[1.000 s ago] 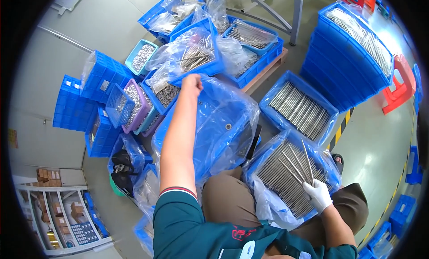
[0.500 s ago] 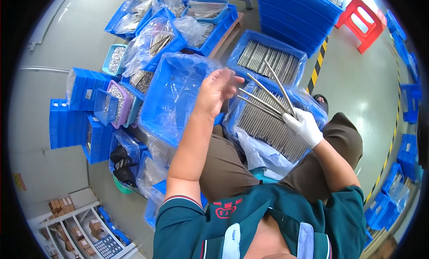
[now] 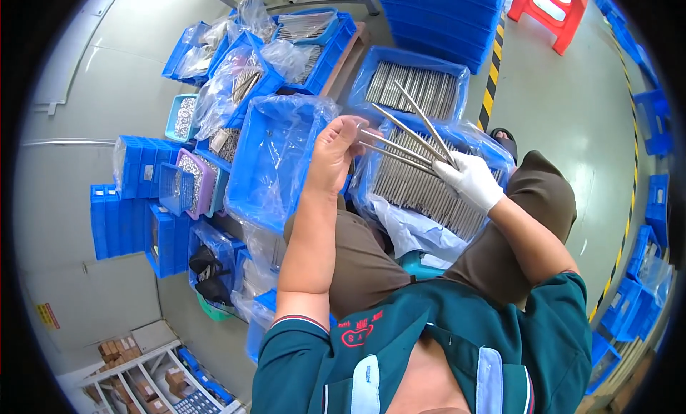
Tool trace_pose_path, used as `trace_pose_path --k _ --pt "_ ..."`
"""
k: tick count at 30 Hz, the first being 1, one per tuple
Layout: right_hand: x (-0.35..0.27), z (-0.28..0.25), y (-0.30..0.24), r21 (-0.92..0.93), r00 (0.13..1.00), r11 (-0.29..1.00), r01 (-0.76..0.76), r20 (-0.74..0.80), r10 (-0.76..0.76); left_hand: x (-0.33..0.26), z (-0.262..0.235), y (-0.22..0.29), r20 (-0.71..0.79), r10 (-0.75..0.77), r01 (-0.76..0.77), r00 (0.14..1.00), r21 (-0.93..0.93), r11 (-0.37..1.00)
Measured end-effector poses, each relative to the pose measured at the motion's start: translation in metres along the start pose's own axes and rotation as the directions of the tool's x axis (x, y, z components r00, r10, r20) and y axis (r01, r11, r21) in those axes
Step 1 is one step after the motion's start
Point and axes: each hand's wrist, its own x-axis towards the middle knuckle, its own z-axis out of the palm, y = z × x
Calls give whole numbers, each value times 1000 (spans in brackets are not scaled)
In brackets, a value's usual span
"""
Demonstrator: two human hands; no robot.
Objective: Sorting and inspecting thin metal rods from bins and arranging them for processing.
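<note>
Several slim silvery metal rods [image 3: 407,132] fan out from my right hand [image 3: 471,183], which wears a white glove and is closed around their near ends. My bare left hand [image 3: 332,157] is closed at the far tips of the lower rods, fingers bent round them; the exact grip is partly hidden. Two other rods spread upward, apart from the left hand. Below the hands stands a blue bin [image 3: 363,189] lined with clear plastic, filled with rows of similar rods. White-blue sheeting [image 3: 411,228] hangs over its near edge.
A plastic-lined blue bin [image 3: 246,167] stands to the left. Beyond the rods is another rod-filled bin [image 3: 357,78]. Stacked blue crates [image 3: 443,28] rise at the back, with a red stool [image 3: 564,21] to their right. Small-part baskets [image 3: 202,192] crowd the left.
The left hand has come down to the rod tips, and its fingers have closed there. The right hand still holds the fanned rods. The whole view has shifted slightly.
</note>
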Motion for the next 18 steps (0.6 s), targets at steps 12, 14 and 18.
trace_pose_path --k 12,14,18 --pt "-8 -4 -3 -276 940 932 234 -180 -290 3 0 3 80 14 -22 997 110 994" --pt "-8 -7 -8 -306 945 923 231 -155 -288 2 4 -1 101 -10 -5 995 149 989" --pt "-6 -5 -7 -264 966 947 184 -131 -224 5 18 -4 117 15 -34 993 161 986"
